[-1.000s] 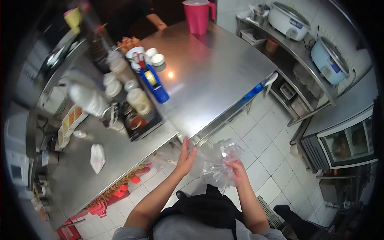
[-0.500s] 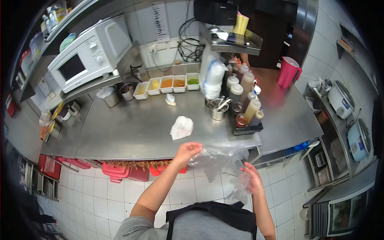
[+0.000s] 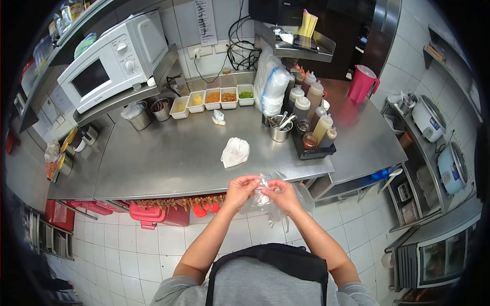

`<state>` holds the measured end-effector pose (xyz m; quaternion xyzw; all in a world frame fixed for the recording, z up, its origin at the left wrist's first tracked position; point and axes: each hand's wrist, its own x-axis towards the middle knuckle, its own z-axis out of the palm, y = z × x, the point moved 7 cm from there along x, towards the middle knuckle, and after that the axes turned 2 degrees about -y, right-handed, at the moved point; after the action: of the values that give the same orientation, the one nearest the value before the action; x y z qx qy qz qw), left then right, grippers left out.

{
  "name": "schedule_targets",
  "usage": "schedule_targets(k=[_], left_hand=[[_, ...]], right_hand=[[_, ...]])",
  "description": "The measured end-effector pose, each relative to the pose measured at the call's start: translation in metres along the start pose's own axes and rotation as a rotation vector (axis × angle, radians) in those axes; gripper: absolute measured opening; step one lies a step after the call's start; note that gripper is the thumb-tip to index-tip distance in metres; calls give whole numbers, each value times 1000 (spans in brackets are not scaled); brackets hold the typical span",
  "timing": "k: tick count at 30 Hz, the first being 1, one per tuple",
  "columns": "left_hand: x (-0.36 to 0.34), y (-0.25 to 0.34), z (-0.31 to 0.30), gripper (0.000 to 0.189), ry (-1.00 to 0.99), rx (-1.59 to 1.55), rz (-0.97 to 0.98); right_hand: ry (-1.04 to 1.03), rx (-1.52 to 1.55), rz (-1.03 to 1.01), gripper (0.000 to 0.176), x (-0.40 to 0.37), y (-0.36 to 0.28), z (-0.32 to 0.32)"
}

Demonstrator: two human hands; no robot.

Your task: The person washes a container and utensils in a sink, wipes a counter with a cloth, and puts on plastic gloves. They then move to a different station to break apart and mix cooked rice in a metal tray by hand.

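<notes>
Both hands are close together at the front edge of the steel counter (image 3: 153, 176). My left hand (image 3: 242, 193) pinches one side of a clear, crumpled plastic bag (image 3: 301, 196). On its other side my right hand (image 3: 282, 195) pinches the same plastic, thumb and fingers closed. The plastic is bunched between the fingertips and hangs below and to the right. Just beyond my hands, a crumpled white tissue or wrapper (image 3: 235, 152) lies on the counter. A smaller white scrap (image 3: 218, 118) sits farther back.
White tubs (image 3: 212, 106) of chopped food line the back. Squeeze bottles (image 3: 322, 127) fill a black tray (image 3: 315, 153) beside a metal cup (image 3: 280, 133). A pink pitcher (image 3: 363, 84) stands at right, a microwave (image 3: 109, 64) at upper left. Red bins (image 3: 158, 213) are below the counter.
My right hand has moved up and left to meet my left hand. The plastic, spread between them before, is now gathered at the fingertips.
</notes>
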<state>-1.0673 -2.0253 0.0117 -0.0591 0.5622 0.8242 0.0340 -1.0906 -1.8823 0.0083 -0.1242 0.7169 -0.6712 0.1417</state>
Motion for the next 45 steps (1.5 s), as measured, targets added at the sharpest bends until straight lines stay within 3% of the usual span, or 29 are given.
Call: schedule_targets(k=[1, 8, 12, 14, 15, 18, 19, 20, 21, 23, 26, 27, 30, 31, 34, 35, 36, 38, 40, 42, 43, 45], left_hand=[[0, -3, -4, 17, 19, 19, 12], [-10, 23, -34, 18, 117, 66, 206], [-18, 41, -82, 31, 279, 84, 334], [-18, 45, -105, 41, 331, 836, 494], [-17, 42, -99, 46, 334, 1210, 579], [-22, 20, -6, 43, -71, 798, 211], [-23, 1, 23, 37, -227, 818, 172], [-25, -19, 48, 32, -386, 838, 135], [-26, -35, 69, 27, -502, 860, 147], [-29, -69, 101, 19, -718, 899, 169], [-12, -100, 110, 19, -629, 661, -47], [-7, -104, 122, 15, -664, 690, -35], [0, -135, 164, 13, -764, 832, -228], [6, -147, 177, 13, -865, 1039, -363], [13, -147, 266, 17, -1086, 930, -519], [27, -148, 287, 22, -1047, 974, -519], [51, -152, 305, 23, -973, 938, -478], [108, -158, 338, 27, -818, 870, -389], [163, -161, 370, 29, -682, 854, -160], [211, -172, 386, 29, -602, 890, 102], [218, -171, 407, 26, -569, 1066, 236], [227, -195, 427, 26, -699, 1262, 410]], right_hand=[[-5, 85, -28, 18, 1, 4, -2], [251, 1, -190, 15, -5, 10, -54], [453, 313, -47, 29, -23, 19, -119], [434, 427, -4, 26, -35, 15, -138], [371, 333, -11, 28, -42, 8, -136], [149, 74, -23, 39, -60, -9, -108], [-61, 70, 48, 41, -66, -10, -90], [-244, 4, -51, 37, -68, -11, -77], [-356, 175, 8, 32, -78, -19, -67], [-341, 230, 49, 34, -80, -11, -76], [88, -314, -282, 42, -96, -32, -137], [108, -287, -381, 47, -100, -19, -146], [-293, -82, 69, 43, -111, 54, -155], [-239, -43, 6, 35, -113, 62, -175], [34, 169, 47, 27, -124, 132, -266], [155, 338, 136, 22, -136, 160, -298], [271, 508, 230, 18, -150, 192, -326], [604, 532, 450, 10, -184, 285, -378], [877, 34, 756, 11, -229, 418, -421], [782, -390, 924, 24, -250, 438, -453], [863, -382, 921, 36, -255, 463, -458], [1021, -366, 907, 61, -251, 512, -465]])
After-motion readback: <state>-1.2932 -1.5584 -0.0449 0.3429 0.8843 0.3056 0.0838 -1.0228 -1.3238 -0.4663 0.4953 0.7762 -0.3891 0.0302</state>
